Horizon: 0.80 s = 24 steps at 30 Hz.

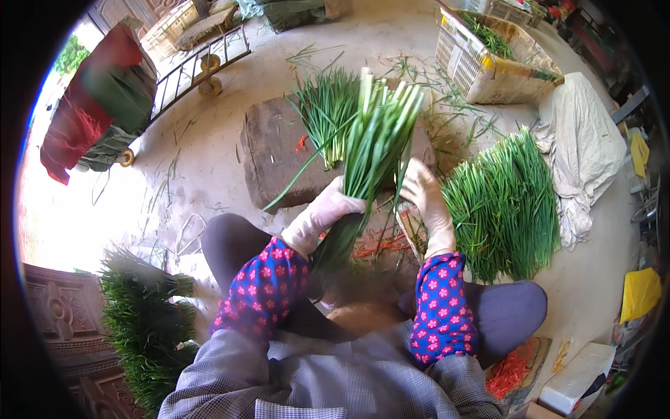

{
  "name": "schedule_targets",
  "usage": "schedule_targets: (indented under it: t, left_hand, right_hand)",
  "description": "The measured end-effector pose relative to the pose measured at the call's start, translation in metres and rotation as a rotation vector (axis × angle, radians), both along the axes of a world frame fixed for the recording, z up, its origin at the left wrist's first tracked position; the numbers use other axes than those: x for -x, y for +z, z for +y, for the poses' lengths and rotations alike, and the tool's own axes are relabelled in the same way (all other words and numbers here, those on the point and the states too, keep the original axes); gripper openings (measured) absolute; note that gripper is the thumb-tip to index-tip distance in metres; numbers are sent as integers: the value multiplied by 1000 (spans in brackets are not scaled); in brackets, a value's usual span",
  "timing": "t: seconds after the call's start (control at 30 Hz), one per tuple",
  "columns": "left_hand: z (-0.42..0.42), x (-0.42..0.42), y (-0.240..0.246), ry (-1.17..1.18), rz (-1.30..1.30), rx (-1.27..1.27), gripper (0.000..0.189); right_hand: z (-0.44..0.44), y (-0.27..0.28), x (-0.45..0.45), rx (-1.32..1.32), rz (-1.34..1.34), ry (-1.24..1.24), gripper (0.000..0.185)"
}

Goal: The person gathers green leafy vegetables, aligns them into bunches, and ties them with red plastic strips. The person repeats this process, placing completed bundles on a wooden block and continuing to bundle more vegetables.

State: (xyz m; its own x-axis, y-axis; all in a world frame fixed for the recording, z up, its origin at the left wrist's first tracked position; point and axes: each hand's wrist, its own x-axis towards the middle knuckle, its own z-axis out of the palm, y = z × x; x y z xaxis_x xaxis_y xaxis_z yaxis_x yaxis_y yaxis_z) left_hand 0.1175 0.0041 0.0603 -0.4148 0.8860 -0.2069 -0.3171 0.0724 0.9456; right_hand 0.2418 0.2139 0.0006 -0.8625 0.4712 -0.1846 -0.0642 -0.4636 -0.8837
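A bunch of long green leafy stalks, probably Chinese chives (378,141), stands raised before me with its pale ends up. My left hand (327,209), in a thin whitish glove, grips it around its lower part. Just right of the bunch is my right hand (426,196), gloved too, its fingers apart and slightly bent, with nothing seen in them. A smaller pile of the same stalks (328,107) lies on a dark wooden block (275,157), beside a red tie (301,143). Red ties (384,242) also lie between my knees.
A large heap of stalks (502,209) lies at my right, beside a whitish cloth (583,146). Bundled greens (146,324) are at my left. A plastic crate (471,68) stands at the back right, a cart frame (180,78) at the back left. Red strips (510,372) lie behind my right knee.
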Motion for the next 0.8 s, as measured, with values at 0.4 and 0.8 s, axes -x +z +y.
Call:
schedule_targets:
  t: [0.4,0.8]
  left_hand:
    - [25,-37,-14,51,1305,384,104]
    - [-75,41,135,56,372,-145,38]
  right_hand:
    - [-79,22,26,54,211,-307,51]
    - [-42,36,4,293,345,17,48]
